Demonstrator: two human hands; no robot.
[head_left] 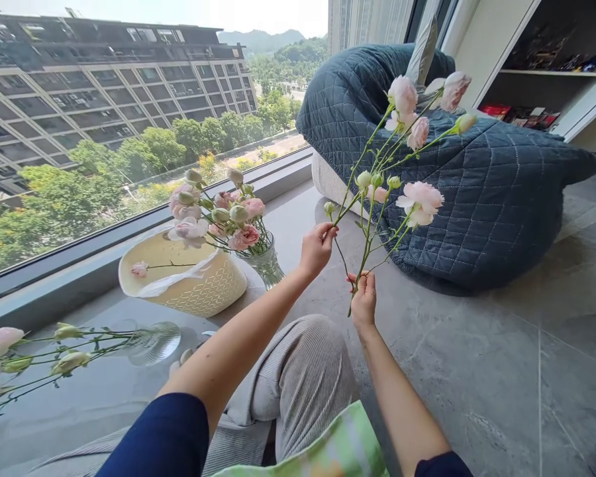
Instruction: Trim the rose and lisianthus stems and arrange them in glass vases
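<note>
My left hand (318, 250) pinches a green stem of a branching spray of pale pink flowers (421, 200), just below a small round bud. Lower down, my right hand (364, 298) is closed around the bottom of the stems, and a cut end pokes out beneath it. Blooms and green buds fan out up and to the right, in front of a dark blue quilted beanbag. Left of my left hand, a glass vase (268, 264) holds a full bunch of pink blooms (243, 235) and pale buds.
A cream lattice-sided basket (208, 291) with a white liner and one loose bloom stands by the window. Several flower stems (94, 348) lean from a clear glass vessel (159, 343) at lower left. The blue beanbag (457, 192) fills the right background, above the grey tiled floor (477, 358).
</note>
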